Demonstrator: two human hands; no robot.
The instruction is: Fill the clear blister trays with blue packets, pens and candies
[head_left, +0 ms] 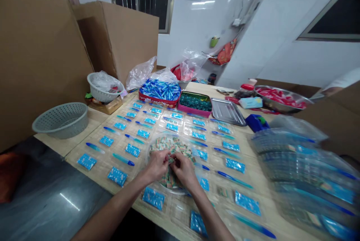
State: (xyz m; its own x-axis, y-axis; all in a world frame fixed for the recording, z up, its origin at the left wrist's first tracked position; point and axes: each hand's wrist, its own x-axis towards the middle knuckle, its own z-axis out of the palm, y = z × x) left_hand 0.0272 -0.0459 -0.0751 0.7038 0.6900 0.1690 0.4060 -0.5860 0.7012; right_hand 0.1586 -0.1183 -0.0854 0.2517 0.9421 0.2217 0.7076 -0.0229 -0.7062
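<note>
My left hand (159, 164) and my right hand (184, 169) meet above a clear round bowl (148, 154), their fingertips pinched close together. Small green-and-tan striped blocks (170, 143) fill the bowl. Something small sits between the fingertips, but blur and the fingers hide what it is. Around the bowl, clear plastic trays lie in rows, holding blue patterned packets (132, 150) and blue pen-shaped tools (123, 159). One striped block (222, 191) lies in a tray to the right of my right hand.
Stacked filled trays (306, 173) stand at the right. Behind the rows are a red tin (160, 100) of blue pieces, a pink tin (195, 110) of dark green pieces and a metal tray (228, 112). A grey basket (60, 121) sits left, by tall cardboard boxes (129, 38).
</note>
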